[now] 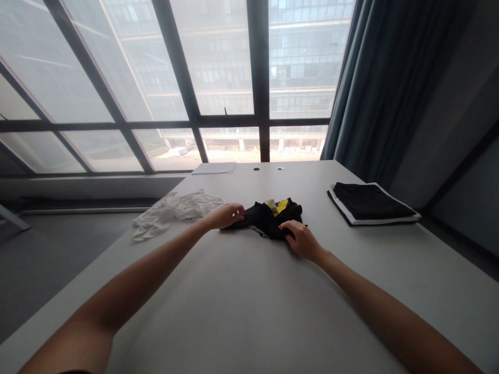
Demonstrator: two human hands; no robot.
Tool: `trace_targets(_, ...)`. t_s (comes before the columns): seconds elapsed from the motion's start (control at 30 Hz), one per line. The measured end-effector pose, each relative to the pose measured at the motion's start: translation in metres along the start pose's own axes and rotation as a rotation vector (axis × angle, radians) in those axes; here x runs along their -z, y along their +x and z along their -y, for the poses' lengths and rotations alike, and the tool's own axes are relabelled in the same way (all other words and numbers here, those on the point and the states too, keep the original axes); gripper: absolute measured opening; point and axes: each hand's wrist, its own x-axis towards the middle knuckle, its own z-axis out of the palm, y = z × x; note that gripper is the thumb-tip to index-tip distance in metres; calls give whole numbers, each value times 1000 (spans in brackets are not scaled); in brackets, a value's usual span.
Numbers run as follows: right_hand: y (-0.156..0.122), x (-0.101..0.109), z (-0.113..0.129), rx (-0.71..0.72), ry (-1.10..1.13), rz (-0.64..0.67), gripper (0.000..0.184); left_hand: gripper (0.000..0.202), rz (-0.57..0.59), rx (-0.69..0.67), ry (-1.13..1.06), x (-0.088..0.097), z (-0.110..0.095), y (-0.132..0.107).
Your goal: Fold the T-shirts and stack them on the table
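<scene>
A crumpled black garment (265, 221) with white lettering and a yellow patch lies on the white table in front of me. My left hand (227, 215) pinches its left end between thumb and fingers. At the garment's right side, my right hand (300, 239) has its fingers curled over the cloth. The garment's exact kind cannot be made out in its bunched state. Left of it, close to my left hand, lies a rumpled heap of white cloth (175, 208).
On the right of the table (234, 301) sits a neat stack of folded black and white clothes (370, 202). White paper sheets (213, 168) lie at the far edge, near two round cable holes. Large windows stand behind, with a blue-grey curtain (362, 83) at right.
</scene>
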Motion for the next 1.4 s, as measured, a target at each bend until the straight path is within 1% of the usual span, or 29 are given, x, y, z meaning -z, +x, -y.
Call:
trace_targets(0.03,-2,1,3,21,3,47,35,24,-57,-5,15,2,0,5)
trace_targets(0.1,-7,5,9,54,9,139,38,46,-141,-74,54,2,-3,20)
trace_targets(0.13,-10,8,13,62,15,182,39,57,-148,-125,73,1,-6,29)
trace_targets(0.17,-13,11,16,66,22,220,38,62,-132,-175,88,-2,-9,37)
trace_targets(0.2,-16,15,19,67,30,251,37,62,-98,-215,99,-5,-12,45)
trace_targets(0.23,-19,19,21,67,35,279,37,55,-59,-240,104,-9,-15,51)
trace_targets(0.27,-21,23,23,67,39,301,36,42,-27,-260,105,-12,-18,56)
trace_targets(0.33,-27,30,26,67,45,325,37,14,-2,-299,94,-16,-23,59)
trace_targets(0.37,-29,33,26,66,48,330,38,7,-6,-314,77,-16,-25,57)
trace_targets(0.47,-37,39,25,54,62,331,39,11,-22,-322,9,-13,-32,42)
trace_targets(0.6,-46,47,28,19,77,343,42,15,-7,-247,14,-2,-44,7)
trace_targets(0.7,-53,57,34,-2,115,354,42,15,-17,-205,23,8,-56,-21)
trace_targets(0.8,-58,66,39,-34,167,370,44,18,70,-218,-23,14,-67,-40)
trace_targets(0.83,-59,67,40,-44,176,380,45,21,87,-210,-41,14,-69,-43)
trace_targets(0.87,-61,67,41,-50,177,390,46,25,73,-186,-56,13,-71,-44)
trace_targets(0.9,-62,67,42,-51,171,399,46,28,25,-144,-63,10,-71,-43)
trace_targets(0.97,-64,64,42,-39,153,414,47,32,-108,-32,-42,0,-68,-36)
trace_targets(1.0,-65,62,42,-28,143,417,47,40,-143,20,-21,-5,-66,-31)
trace_targets(1.03,-65,60,42,-17,134,420,47,50,-145,64,-1,-11,-64,-26)
trace_targets(1.07,-66,58,42,-6,127,426,47,59,-122,95,11,-16,-62,-21)
trace_targets(1.1,-66,57,41,0,120,431,47,61,-86,109,12,-19,-61,-17)
trace_targets(1.13,-66,57,41,1,116,434,47,56,-51,105,-2,-21,-60,-15)
trace_targets(1.2,-66,60,40,-13,118,431,46,38,-23,55,-55,-18,-62,-16)
trace_targets(1.27,-68,65,41,-47,144,419,47,25,4,-23,-124,-8,-66,-24)
trace_targets(1.3,-70,67,43,-69,164,416,47,22,48,-50,-160,-2,-69,-31)
trace_targets(1.33,-72,69,45,-93,187,423,48,20,127,-63,-190,4,-72,-38)
trace_targets(1.4,-76,72,53,-137,229,469,45,24,355,-50,-212,13,-79,-54)
